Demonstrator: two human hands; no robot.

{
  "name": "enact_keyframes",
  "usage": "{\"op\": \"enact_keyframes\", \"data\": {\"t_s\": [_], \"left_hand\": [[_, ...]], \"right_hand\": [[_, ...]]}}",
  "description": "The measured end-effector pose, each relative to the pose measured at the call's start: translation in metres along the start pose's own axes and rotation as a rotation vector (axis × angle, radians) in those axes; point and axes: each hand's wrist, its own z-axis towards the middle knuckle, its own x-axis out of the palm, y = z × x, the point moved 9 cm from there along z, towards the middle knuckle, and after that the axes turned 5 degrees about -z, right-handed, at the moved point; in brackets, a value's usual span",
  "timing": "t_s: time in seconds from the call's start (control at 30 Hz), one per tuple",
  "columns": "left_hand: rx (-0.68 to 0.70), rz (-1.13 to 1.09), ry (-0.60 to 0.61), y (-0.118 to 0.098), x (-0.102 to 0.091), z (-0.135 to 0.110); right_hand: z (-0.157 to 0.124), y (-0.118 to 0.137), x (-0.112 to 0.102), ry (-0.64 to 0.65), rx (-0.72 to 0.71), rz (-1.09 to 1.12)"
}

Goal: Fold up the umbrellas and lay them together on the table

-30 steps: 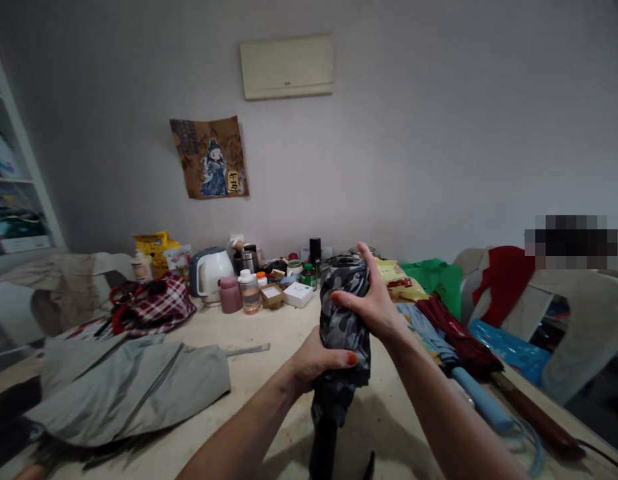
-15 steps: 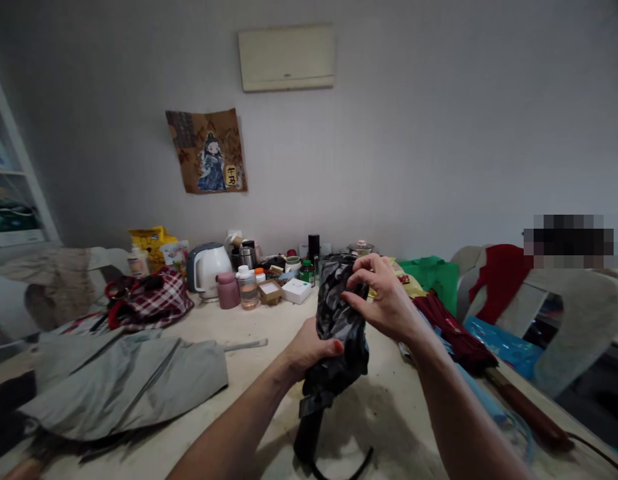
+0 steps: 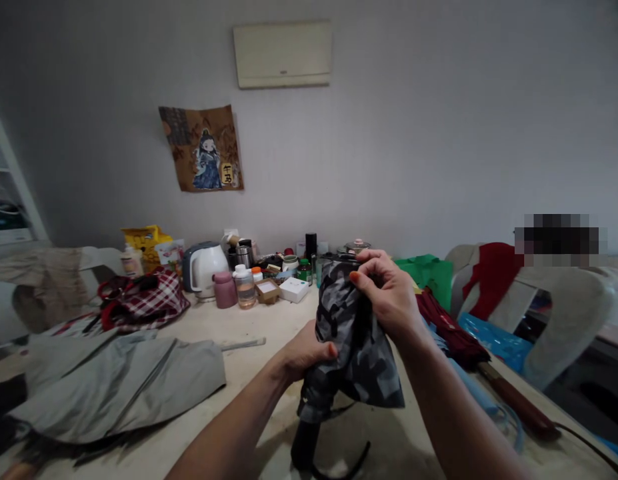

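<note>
I hold a folded grey camouflage umbrella [image 3: 356, 340] upright over the table [image 3: 269, 327], its black handle [image 3: 306, 443] pointing down at me. My left hand [image 3: 303, 350] is wrapped round the lower part of the bundle. My right hand [image 3: 386, 290] pinches the canopy fabric near the top, and a loose flap hangs out to the right below it.
A grey umbrella [image 3: 119, 383] lies open-flat at the left. A dark red umbrella [image 3: 459, 333] and a light blue one [image 3: 483, 400] lie at the right. A white kettle [image 3: 203, 267], bottles, small boxes and a plaid bag [image 3: 149, 300] crowd the back. A chair [image 3: 563, 313] with clothes stands at the right.
My right hand went from a flat grip round the top to a pinch on the fabric, and a flap of the canopy has come loose to the right. The left hand keeps its hold.
</note>
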Motion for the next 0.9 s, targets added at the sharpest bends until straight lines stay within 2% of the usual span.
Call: {"op": "enact_keyframes", "data": {"t_s": [0.1,0.2,0.23,0.27,0.3,0.37,0.43,0.5,0.6,0.73,0.9], "left_hand": [[0.029,-0.051,-0.021,-0.003,-0.004,-0.002],[0.044,-0.129,-0.073,0.0,-0.015,-0.004],[0.05,-0.166,-0.087,0.001,-0.019,-0.004],[0.059,-0.201,-0.098,0.002,-0.022,-0.005],[0.065,-0.225,-0.107,0.002,-0.024,-0.006],[0.074,-0.239,-0.121,0.001,-0.025,-0.007],[0.049,-0.207,-0.103,0.002,-0.02,-0.006],[0.01,-0.149,-0.072,0.002,-0.012,-0.005],[-0.03,-0.067,-0.058,0.003,-0.007,-0.001],[0.01,0.009,-0.113,-0.001,-0.019,0.003],[0.002,0.187,-0.204,-0.004,-0.031,0.005]], "right_hand": [[0.004,-0.02,-0.004,-0.072,0.167,0.32],[0.007,-0.045,-0.026,-0.347,0.263,0.573],[0.008,-0.055,-0.03,-0.398,0.303,0.615],[0.008,-0.065,-0.026,-0.376,0.362,0.655],[0.008,-0.074,-0.015,-0.282,0.434,0.703],[0.002,-0.081,0.022,0.06,0.55,0.794],[-0.014,-0.073,0.054,0.358,0.559,0.835],[-0.027,-0.064,0.071,0.473,0.523,0.833],[-0.034,-0.056,0.08,0.464,0.519,0.788],[-0.03,-0.049,0.077,0.399,0.496,0.677],[-0.03,-0.06,0.077,0.289,0.496,0.455]]}}
